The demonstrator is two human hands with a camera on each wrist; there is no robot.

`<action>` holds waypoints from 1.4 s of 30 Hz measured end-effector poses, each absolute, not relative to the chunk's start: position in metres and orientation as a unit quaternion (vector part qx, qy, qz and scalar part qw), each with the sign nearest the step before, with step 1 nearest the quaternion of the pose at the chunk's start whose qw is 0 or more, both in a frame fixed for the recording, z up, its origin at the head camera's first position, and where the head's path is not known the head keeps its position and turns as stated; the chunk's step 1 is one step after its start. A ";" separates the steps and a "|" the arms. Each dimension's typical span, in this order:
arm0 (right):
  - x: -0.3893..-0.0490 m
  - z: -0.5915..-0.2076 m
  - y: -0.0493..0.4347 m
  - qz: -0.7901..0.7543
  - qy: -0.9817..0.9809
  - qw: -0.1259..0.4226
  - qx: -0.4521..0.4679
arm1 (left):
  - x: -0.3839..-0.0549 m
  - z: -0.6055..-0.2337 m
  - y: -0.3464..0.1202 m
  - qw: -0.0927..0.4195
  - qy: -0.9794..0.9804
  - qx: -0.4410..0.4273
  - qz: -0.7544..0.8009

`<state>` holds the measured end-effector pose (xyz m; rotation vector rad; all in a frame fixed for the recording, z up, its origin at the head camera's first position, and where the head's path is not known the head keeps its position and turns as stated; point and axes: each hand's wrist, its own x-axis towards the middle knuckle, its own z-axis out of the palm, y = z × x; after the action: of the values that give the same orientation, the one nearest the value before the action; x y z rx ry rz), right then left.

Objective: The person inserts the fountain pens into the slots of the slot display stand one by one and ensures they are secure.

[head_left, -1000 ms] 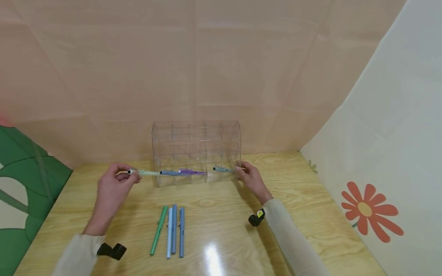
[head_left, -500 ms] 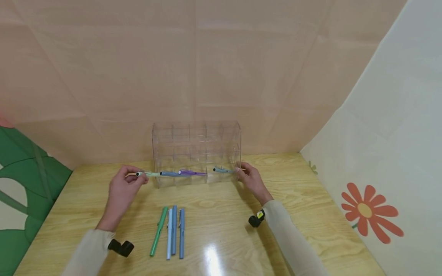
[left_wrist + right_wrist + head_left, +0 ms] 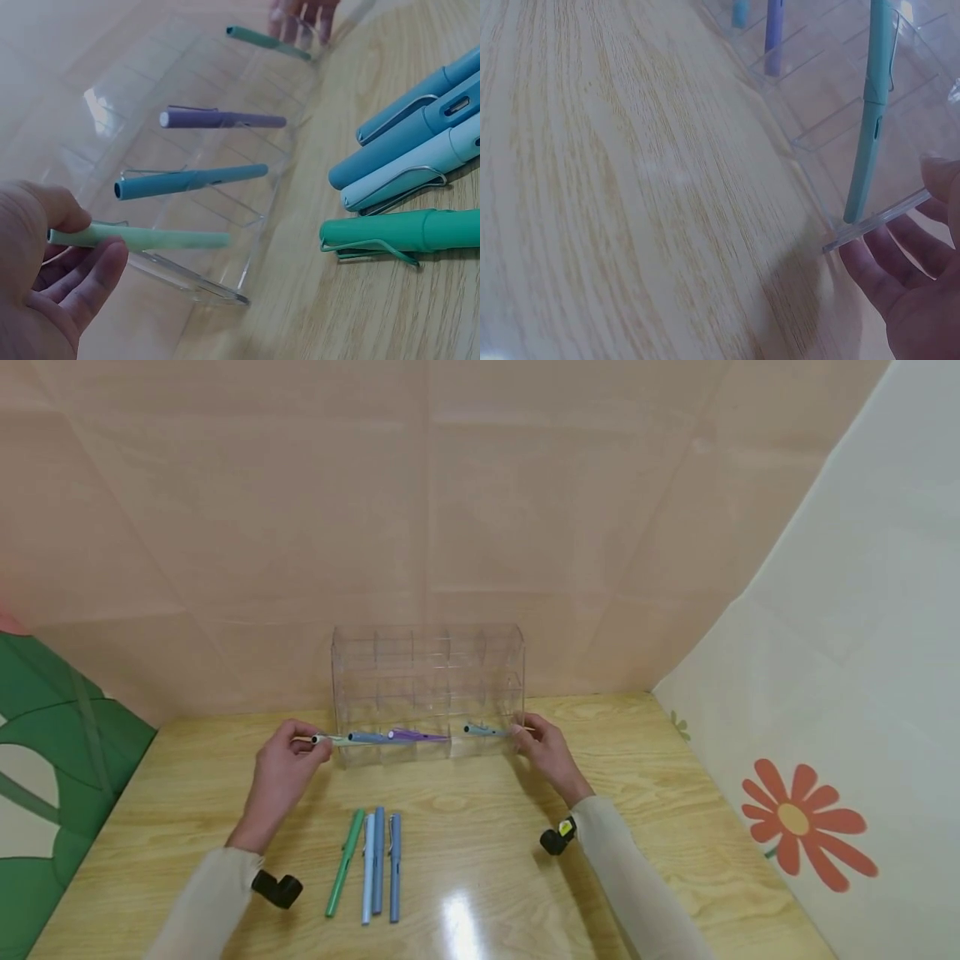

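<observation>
The pale green pen (image 3: 150,238) is sitting in the left hand's grip, and it's reaching across the left end of the clear organizer (image 3: 427,627), cap end in the fingers, free end pointing right; whether it's touching a divider I cannot tell. That left hand (image 3: 281,768) is pinching with thumb on one side and fingers on the other, the grip closing to just the pen's thickness. Next along to the right, a blue pen (image 3: 191,182) is lying in the organizer, then a purple pen (image 3: 221,119) is following just beside it, and then comes a gap before a teal pen (image 3: 871,120), which is resting near the right end. Over there the right hand (image 3: 551,752) is holding the organizer's right end, its grip narrowing around the wall, thumb inside, fingers outside. Coming nearer, four more pens are lying on the table (image 3: 630,760): a green pen (image 3: 345,864) is slanting at the left, a light blue pen (image 3: 368,868) is lying just beside a darker blue pen (image 3: 378,860), and another blue pen (image 3: 395,868) is finishing the row on the right. On the far side a pinkish sheet (image 3: 427,502) is hanging behind the organizer, while a red flower (image 3: 806,827) is showing on the white sheet (image 3: 847,610) at the right.
</observation>
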<state>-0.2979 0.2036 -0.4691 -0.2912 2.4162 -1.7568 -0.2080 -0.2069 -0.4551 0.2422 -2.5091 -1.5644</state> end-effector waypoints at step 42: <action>-0.316 -0.501 0.209 -0.565 0.819 0.035 -0.090 | -0.171 -0.496 -0.215 -0.037 -0.896 0.070 -0.436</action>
<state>-0.3158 0.2085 -0.5008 -0.2765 2.5190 -1.7365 -0.1708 -0.2148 -0.4960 0.2240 -2.8847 -1.4044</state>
